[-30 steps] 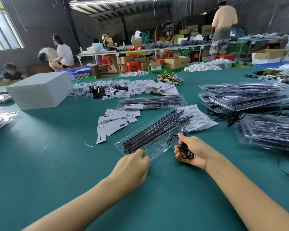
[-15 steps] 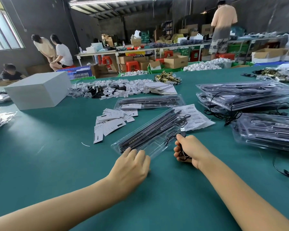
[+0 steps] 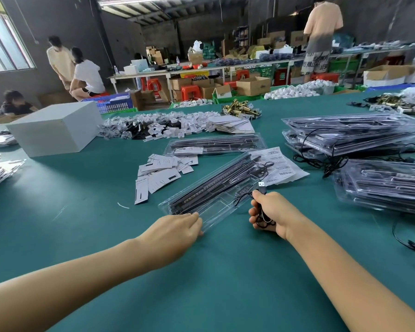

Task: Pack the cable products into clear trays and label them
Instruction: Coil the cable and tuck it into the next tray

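Two hands at a clear tray on the green counter.

The left hand (image 3: 175,227) lies on the near end of the clear tray (image 3: 216,190), fingers curled over its edge, while the right hand (image 3: 270,212) is closed round a coiled black cable (image 3: 264,220), its USB plug (image 3: 262,187) sticking up past the thumb just beside the tray. The tray lies slantwise on the counter (image 3: 201,283) and carries long black strips. Beyond it lie a sheet of barcode labels (image 3: 282,167), loose white cards (image 3: 158,172) and a second filled tray (image 3: 216,144). To the right rise stacks of packed trays (image 3: 355,135) with cables trailing out; a white box (image 3: 55,128) stands far left. Past the counter, people work among cardboard boxes and red stools.
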A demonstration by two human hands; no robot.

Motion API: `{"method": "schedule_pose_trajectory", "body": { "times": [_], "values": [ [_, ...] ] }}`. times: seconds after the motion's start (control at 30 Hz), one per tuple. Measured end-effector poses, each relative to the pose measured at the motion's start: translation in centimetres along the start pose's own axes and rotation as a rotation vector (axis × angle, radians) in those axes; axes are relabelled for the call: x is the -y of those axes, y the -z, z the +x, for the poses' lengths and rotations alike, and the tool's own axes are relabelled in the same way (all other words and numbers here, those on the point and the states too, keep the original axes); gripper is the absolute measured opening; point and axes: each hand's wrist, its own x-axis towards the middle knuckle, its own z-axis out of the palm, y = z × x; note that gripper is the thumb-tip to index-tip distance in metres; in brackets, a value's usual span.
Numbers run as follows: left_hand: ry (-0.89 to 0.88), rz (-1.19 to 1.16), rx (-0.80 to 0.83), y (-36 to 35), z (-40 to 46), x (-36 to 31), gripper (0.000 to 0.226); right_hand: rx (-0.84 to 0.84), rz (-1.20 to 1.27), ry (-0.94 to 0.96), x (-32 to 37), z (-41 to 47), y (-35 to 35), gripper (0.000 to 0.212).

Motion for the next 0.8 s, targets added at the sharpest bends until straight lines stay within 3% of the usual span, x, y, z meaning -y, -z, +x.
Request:
{"method": "schedule_pose_trajectory", "body": {
  "times": [0.03,0.1,0.2,0.3,0.37,0.6,0.67,0.8],
  "values": [
    [-0.023,0.061,0.001,0.3,0.1,-0.2,0.010,0.002,-0.005,0.002,0.0,-0.1,-0.1,0.030],
    [-0.015,0.061,-0.004,0.6,0.4,-0.1,0.016,-0.004,-0.021,-0.002,0.2,-0.2,-0.3,0.030],
    [0.080,-0.084,-0.115,1.2,0.7,0.1,0.027,0.003,-0.036,0.000,0.3,-0.5,-0.5,0.030],
    [0.137,-0.263,-0.215,1.1,1.2,-0.5,0.020,0.044,-0.072,0.010,0.4,-0.9,-0.7,0.027],
    [0.173,-0.344,-0.232,0.9,1.5,-0.7,0.008,0.045,-0.150,0.019,0.4,-1.1,-0.7,0.026],
    [0.469,-0.627,-0.207,0.8,2.1,0.7,0.024,-0.084,-0.572,0.181,0.7,-1.8,-1.7,0.041],
    [0.520,-0.702,-0.195,0.8,2.2,0.8,0.028,-0.057,-0.554,0.140,0.6,-2.0,-2.0,0.047],
    [0.614,-0.915,-0.115,1.3,2.6,1.4,0.028,0.009,-0.263,-0.040,0.6,-2.2,-2.6,0.045]
  ]
}}
